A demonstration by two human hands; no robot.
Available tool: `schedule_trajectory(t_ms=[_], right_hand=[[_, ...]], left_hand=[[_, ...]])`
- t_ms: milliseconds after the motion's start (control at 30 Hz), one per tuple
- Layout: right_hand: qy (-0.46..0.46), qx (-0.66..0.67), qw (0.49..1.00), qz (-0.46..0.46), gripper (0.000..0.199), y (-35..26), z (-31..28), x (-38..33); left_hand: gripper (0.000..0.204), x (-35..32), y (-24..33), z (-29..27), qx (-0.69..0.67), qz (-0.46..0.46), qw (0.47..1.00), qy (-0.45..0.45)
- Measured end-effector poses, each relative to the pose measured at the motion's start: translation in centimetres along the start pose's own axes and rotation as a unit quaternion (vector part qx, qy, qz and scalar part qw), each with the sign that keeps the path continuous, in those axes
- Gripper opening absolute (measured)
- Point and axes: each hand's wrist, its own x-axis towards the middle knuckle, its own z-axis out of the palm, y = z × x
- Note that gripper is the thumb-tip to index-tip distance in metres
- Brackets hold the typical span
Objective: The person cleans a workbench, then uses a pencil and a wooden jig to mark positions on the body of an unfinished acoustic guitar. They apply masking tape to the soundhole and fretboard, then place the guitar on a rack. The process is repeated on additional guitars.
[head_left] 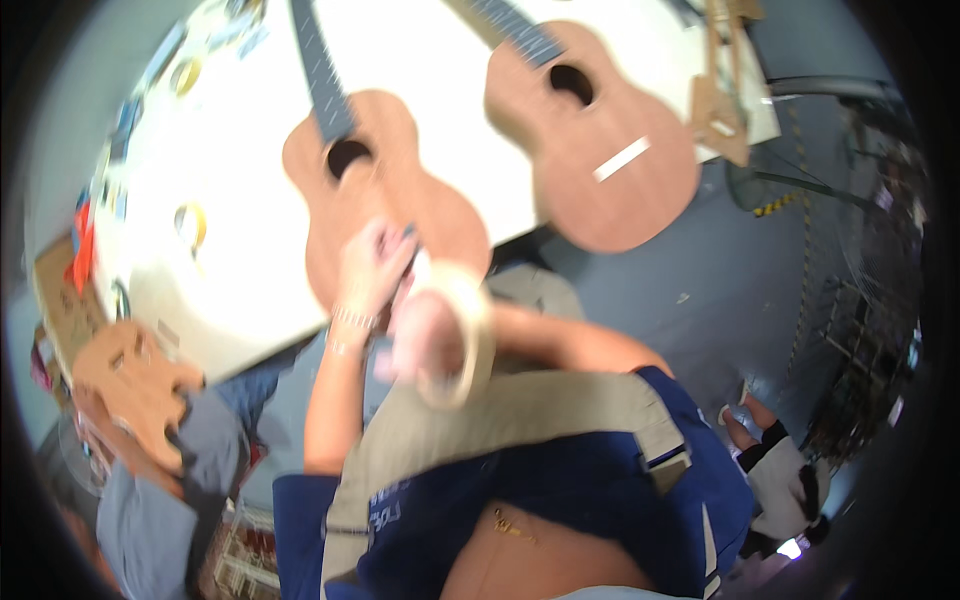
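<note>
My right hand, blurred by motion, is closed on a roll of cream masking tape in front of my apron. My left hand is just beyond it, over the lower part of a brown guitar. Its fingers are pinched together near a pale tape end, and a small dark thing shows at the fingertips. Whether they hold the tape or the dark piece I cannot tell. The guitar lies face up, its dark fretboard pointing away from me.
A second guitar with a white strip across its top overhangs the right edge of the white table. Yellowish tape rolls lie at left. A co-worker at lower left holds a wooden guitar-shaped board. A wooden frame is at far right.
</note>
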Motion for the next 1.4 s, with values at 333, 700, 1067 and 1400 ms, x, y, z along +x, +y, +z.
schedule_trajectory(t_ms=[333,700,1067,1400], right_hand=[[0.178,-0.28,0.926,0.179,0.029,26.0,-22.0,1.9],[0.046,-0.291,0.946,-0.131,0.047,29.5,-17.1,15.9],[-0.067,-0.29,0.89,-0.345,0.032,25.3,-22.1,23.1],[-0.06,-0.235,0.956,0.166,0.052,23.5,-10.0,13.5]], left_hand=[[0.017,8.9,-9.5,-11.9,-0.142,-0.021,0.948,0.284],[0.082,18.9,1.4,-5.9,0.225,-0.059,0.929,0.288],[0.07,3.2,3.6,-14.5,-0.105,0.068,0.957,0.261],[0.056,-5.4,0.2,-12.9,0.065,0.135,0.981,0.127]])
